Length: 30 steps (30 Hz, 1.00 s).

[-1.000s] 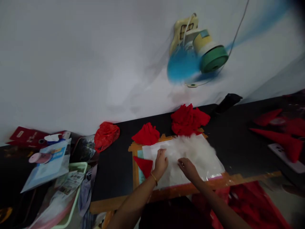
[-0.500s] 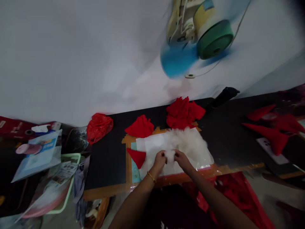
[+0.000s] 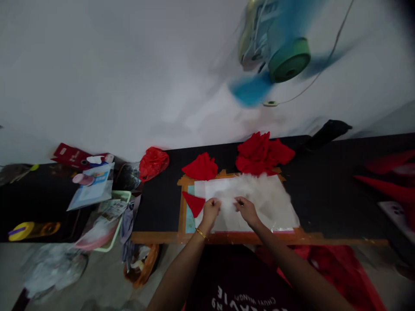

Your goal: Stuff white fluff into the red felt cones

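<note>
White fluffy fibre (image 3: 262, 192) lies spread over a white sheet (image 3: 223, 223) on the black table. Over its left part, my left hand (image 3: 212, 210) has its fingers pinched together on a wisp of the fibre. A short gap away, my right hand (image 3: 247, 211) is pinched too, with pale fibre at its fingertips. Thin white fluff shows between the two hands. Just left of my left hand lies a small red cloth triangle (image 3: 193, 203).
Red cloth piles (image 3: 201, 166) (image 3: 259, 153) and a red plastic bag (image 3: 153, 164) lie along the table's back. A blue-bladed fan (image 3: 288, 60) hangs on the wall. At the right are red cones (image 3: 385, 185) and a phone (image 3: 395, 216); a green-rimmed basket (image 3: 120, 220) stands left.
My hands have moved farther apart, and the clump between them is now thin and stretched. The view has shifted, so the table items appear farther right.
</note>
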Available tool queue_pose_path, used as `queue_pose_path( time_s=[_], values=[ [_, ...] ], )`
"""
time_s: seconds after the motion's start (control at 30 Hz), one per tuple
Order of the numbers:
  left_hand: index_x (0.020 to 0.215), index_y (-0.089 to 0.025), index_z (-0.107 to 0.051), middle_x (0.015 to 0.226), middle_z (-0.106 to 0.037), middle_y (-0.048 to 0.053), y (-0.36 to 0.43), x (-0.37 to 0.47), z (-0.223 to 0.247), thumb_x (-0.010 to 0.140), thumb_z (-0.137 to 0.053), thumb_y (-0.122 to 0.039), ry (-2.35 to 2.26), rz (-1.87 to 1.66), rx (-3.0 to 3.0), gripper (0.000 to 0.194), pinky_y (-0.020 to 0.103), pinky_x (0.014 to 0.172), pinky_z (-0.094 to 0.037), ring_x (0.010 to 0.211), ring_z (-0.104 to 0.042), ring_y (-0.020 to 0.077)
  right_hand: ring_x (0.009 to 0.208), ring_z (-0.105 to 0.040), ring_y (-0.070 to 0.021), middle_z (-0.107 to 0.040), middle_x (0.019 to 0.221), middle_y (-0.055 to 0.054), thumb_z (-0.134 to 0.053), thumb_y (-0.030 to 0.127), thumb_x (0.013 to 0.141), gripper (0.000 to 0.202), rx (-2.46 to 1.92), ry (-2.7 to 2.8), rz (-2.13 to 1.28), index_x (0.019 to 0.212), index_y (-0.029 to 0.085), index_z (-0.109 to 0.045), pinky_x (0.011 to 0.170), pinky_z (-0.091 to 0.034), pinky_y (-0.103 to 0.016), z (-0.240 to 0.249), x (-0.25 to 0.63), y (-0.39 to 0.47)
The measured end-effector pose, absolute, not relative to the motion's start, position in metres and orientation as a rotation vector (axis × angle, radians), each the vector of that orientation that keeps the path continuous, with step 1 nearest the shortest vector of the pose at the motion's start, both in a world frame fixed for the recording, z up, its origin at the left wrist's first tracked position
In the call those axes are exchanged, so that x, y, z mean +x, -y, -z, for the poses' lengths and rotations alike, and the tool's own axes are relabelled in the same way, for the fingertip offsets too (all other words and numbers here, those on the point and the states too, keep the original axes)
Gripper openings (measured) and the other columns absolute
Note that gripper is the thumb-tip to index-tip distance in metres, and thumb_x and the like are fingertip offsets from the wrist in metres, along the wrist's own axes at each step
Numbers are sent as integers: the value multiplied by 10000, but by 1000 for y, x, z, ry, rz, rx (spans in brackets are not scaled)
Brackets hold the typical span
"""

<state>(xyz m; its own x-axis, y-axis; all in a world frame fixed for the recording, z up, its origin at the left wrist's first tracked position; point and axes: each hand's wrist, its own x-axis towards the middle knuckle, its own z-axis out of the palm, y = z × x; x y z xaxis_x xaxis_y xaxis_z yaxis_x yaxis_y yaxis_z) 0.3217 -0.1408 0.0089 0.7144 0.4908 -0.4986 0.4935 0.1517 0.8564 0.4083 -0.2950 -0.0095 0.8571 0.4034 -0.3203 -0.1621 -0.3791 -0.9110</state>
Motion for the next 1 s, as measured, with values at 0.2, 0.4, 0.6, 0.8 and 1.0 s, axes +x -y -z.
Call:
queue_pose_path(
  time_s=[0.2,0.4,0.6,0.8,1.0],
  values=[
    [691,-184,-561,545,-485,-55,139,308,-14,762,-624,-391,-933,-100,1532,227,227,485,-294,478,-416,95,836,-637,-208,-661,925,-32,-646,523,756,519,-1548,132,-759,1188,244,-579,652,-582,-341,2,397,293],
    [728,-184,-568,574,-503,-51,137,299,-9,789,-609,-326,-892,-85,1552,161,221,509,-317,513,-438,100,753,-635,-208,-701,901,-57,-687,427,689,341,-1637,98,-756,949,207,-663,657,-560,-336,4,377,263],
    [751,-173,-579,550,-490,-59,78,290,-11,782,-675,-406,-861,-9,1468,254,200,474,-298,490,-425,83,568,-550,-151,-627,740,8,-690,467,629,371,-1759,-7,-662,881,214,-588,515,-471,-282,10,391,250],
    [790,-147,-648,572,-574,-42,73,305,-5,685,-778,-295,-690,180,1380,223,202,460,-339,469,-473,83,597,-548,-149,-631,718,-5,-671,564,703,392,-1641,79,-799,849,207,-604,524,-458,-264,0,375,217],
    [695,-163,-583,491,-520,-41,47,307,10,784,-627,-247,-831,147,1351,130,208,436,-327,418,-447,88,617,-509,-139,-595,693,10,-733,529,637,391,-1679,-28,-736,792,189,-620,557,-451,-265,4,386,225]
  ],
)
